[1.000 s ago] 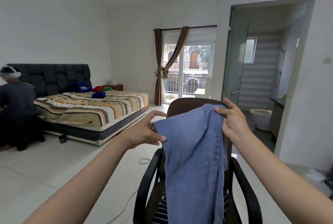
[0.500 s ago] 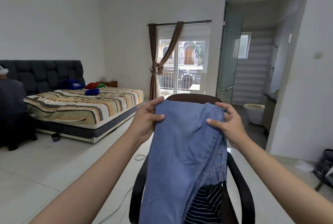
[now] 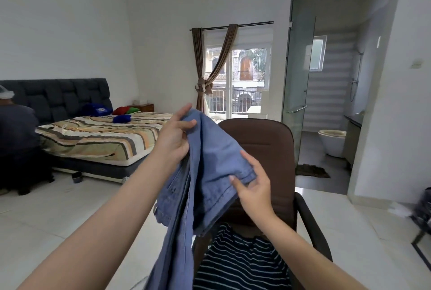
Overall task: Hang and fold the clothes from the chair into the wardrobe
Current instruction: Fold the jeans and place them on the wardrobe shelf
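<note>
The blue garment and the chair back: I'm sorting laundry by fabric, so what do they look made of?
The blue garment looks like washed denim: matte, with thick stitched seams. The chair back looks like brown leatherette, smooth with a faint sheen, though fabric is possible.

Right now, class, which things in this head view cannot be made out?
- Wardrobe: not in the head view.
- Chair seat: covered by the striped garment.
- Blue jeans: lower end cut off by the bottom edge.
- Seated person: cropped by the left edge.
- Right hand: grip unclear.

blue jeans (image 3: 210, 161), brown chair (image 3: 263, 140), navy-striped shirt (image 3: 242, 264)
</note>
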A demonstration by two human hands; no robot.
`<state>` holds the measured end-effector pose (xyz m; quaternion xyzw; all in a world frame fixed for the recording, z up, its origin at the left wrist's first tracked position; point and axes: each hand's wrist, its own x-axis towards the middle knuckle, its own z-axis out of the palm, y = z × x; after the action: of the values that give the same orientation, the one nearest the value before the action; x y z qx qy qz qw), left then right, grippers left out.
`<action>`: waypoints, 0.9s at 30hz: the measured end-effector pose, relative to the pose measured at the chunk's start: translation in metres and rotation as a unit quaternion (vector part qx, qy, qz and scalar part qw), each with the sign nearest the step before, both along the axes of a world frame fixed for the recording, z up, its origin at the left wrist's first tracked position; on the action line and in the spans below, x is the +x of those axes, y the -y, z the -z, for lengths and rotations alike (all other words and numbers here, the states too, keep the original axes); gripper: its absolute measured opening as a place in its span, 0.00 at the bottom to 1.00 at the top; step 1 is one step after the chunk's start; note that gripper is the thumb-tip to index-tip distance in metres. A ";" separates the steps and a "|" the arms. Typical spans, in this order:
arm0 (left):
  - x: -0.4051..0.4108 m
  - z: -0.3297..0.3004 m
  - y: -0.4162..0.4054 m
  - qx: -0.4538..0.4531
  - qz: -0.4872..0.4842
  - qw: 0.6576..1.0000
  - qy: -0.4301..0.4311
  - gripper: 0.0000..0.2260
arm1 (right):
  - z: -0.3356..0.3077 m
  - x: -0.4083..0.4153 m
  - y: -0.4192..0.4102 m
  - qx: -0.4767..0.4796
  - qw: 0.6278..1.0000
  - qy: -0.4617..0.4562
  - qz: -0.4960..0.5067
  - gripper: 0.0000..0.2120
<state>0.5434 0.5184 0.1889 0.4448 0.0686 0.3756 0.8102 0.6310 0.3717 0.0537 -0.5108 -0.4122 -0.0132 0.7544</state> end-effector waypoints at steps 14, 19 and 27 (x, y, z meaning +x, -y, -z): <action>-0.068 0.027 -0.054 0.095 -0.117 0.980 -0.129 0.20 | -0.118 0.008 -0.008 0.006 0.990 0.143 0.016 0.20; -0.063 0.025 -0.044 0.112 -0.039 0.990 -0.080 0.18 | -0.137 0.015 -0.007 0.047 0.990 0.126 0.053 0.18; -0.050 0.025 -0.006 0.069 0.031 0.996 -0.047 0.15 | -0.144 0.030 0.004 0.055 0.989 0.102 0.088 0.15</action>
<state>0.4936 0.5249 0.1637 0.5187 0.0663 0.3332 0.7845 0.6607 0.3679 0.1977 -0.4991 -0.4392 -0.1548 0.7308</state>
